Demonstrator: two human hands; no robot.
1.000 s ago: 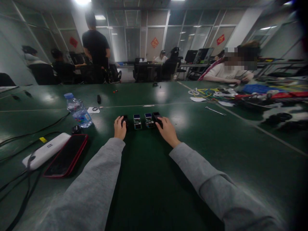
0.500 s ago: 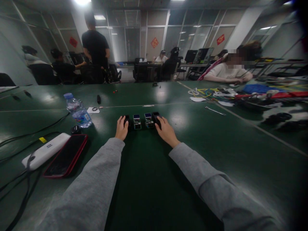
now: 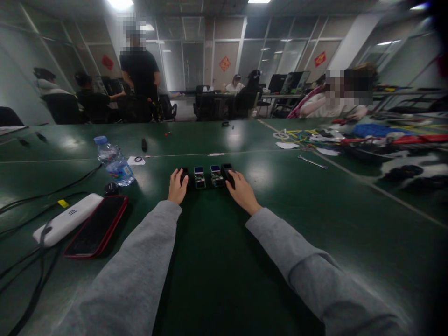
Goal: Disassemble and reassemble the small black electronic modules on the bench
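Two small circuit boards with little screens stand side by side on the green table: the left board (image 3: 199, 178) and the right board (image 3: 215, 175). My left hand (image 3: 177, 187) is closed around a small black case (image 3: 184, 172) just left of the boards, thumb on its near side. At the other end, my right hand (image 3: 241, 190) is closed on a second black case (image 3: 227, 167), which sits right against the right board. The hands partly cover both cases, so their full shape is hidden.
Left of my arm lie a red-edged phone (image 3: 97, 226), a white power bank (image 3: 70, 219) and black cables. A water bottle (image 3: 115, 163) stands tilted in view behind them. Rightward are a wrench (image 3: 312, 162) and a heap of wires (image 3: 297, 136). People sit and stand beyond.
My hands, the cases and the boards stay in place. In the background, the standing person's head has turned, and the person at the right has shifted position.
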